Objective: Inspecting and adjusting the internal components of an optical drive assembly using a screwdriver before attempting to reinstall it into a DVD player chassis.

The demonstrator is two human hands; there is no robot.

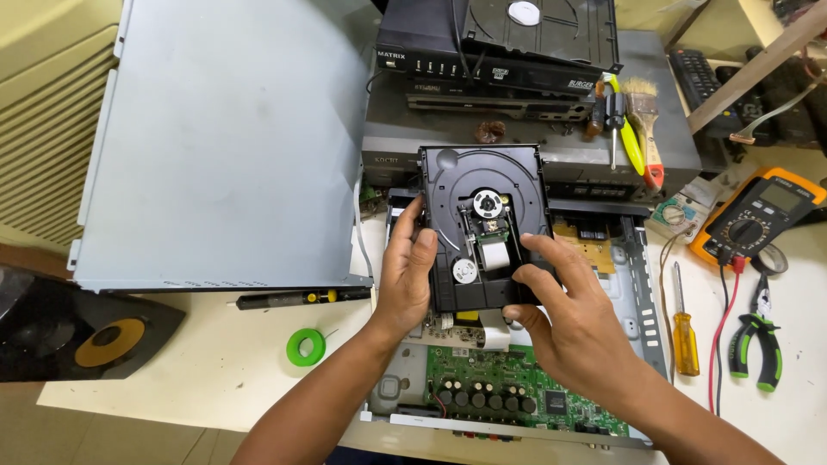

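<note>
— From the head camera, where does it stand?

— The grey sheet-metal cover [228, 138] is off and lies to the left on the pale worktable [215, 362]. The open metal player chassis [642, 284] shows its green circuit board [508, 396]. The black plastic disc drive mechanism [484, 220] is held tilted over that chassis, underside up, spindle and laser sled showing.

— And the hands?

— Both are clamped on it. The left hand [407, 275] grips its left edge; the right hand [564, 319] pinches the lower right corner. A white flat ribbon cable [494, 331] hangs beneath; whether it is plugged in, I cannot tell.

— So how far along?

— I'd judge it mid-way: opened and the drive lifted free, nothing closed up. The yellow-handled screwdriver [685, 331], green-handled pliers [758, 340] and orange-cased multimeter [758, 220] lie to the right.
</note>
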